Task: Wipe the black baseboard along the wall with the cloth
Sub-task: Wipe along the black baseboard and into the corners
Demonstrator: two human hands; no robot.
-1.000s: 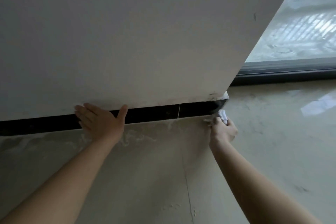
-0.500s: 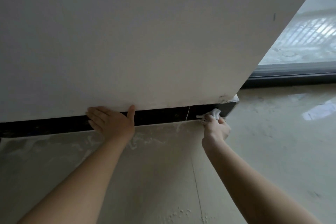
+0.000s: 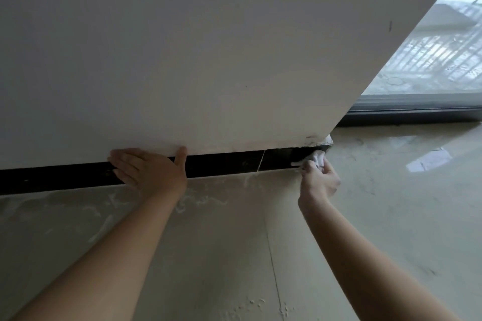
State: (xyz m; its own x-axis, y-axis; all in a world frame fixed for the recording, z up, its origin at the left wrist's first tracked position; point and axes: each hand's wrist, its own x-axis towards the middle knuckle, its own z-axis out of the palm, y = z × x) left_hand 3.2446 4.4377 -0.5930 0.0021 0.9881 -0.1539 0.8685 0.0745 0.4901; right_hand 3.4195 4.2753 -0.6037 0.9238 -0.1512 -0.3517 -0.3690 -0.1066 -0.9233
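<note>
A black baseboard (image 3: 224, 164) runs along the foot of a white wall (image 3: 182, 47), with a pale joint line near its right end. My right hand (image 3: 319, 180) grips a small crumpled white cloth (image 3: 317, 158) and holds it against the baseboard close to the wall's right corner. My left hand (image 3: 148, 168) lies flat with straight fingers over the baseboard and the wall's bottom edge, further left. The strip behind both hands is hidden.
Beige floor tiles (image 3: 260, 242) carry white dusty smears along the baseboard and a grout line. Right of the wall's corner, a dark window or door track (image 3: 417, 109) borders bright glass. Glossy floor (image 3: 417, 177) spreads to the right.
My right hand with the cloth slid left along the baseboard half a second ago, then back right toward the corner. The left hand stays pressed on the wall foot.
</note>
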